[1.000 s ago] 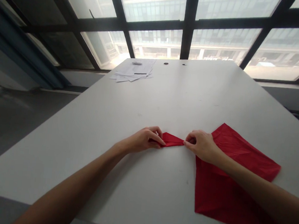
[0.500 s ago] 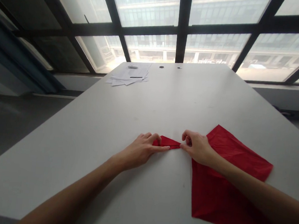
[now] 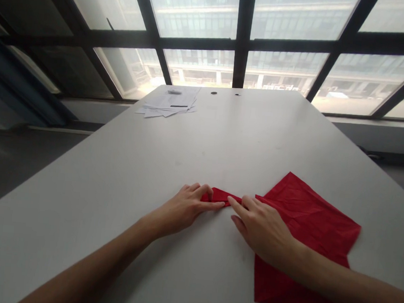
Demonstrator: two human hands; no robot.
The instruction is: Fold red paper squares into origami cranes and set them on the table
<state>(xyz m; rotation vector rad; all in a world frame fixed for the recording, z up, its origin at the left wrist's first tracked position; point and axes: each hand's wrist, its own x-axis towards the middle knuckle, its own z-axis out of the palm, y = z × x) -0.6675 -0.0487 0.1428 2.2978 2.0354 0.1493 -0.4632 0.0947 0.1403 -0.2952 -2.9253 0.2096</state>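
Observation:
A small folded piece of red paper [image 3: 221,195] lies on the white table, between my two hands. My left hand [image 3: 190,204] grips its left part, thumb along the near edge and fingers curled over the top. My right hand [image 3: 264,225] rests at its right end, the index finger touching the near edge and the thumb apart below it. A large creased red sheet [image 3: 318,213] spreads under and around my right hand and forearm, which hide part of it. Whether the small piece joins the large sheet is hidden by my right hand.
Loose white papers [image 3: 165,103] with a dark pen [image 3: 179,106] and a small greyish item [image 3: 174,92] lie at the table's far left. A round dark disc [image 3: 213,93] sits near the far edge, before large windows.
My right hand has turned from a pinch at the tip to a pressing pose, its index finger further left along the fold. The view has shifted slightly.

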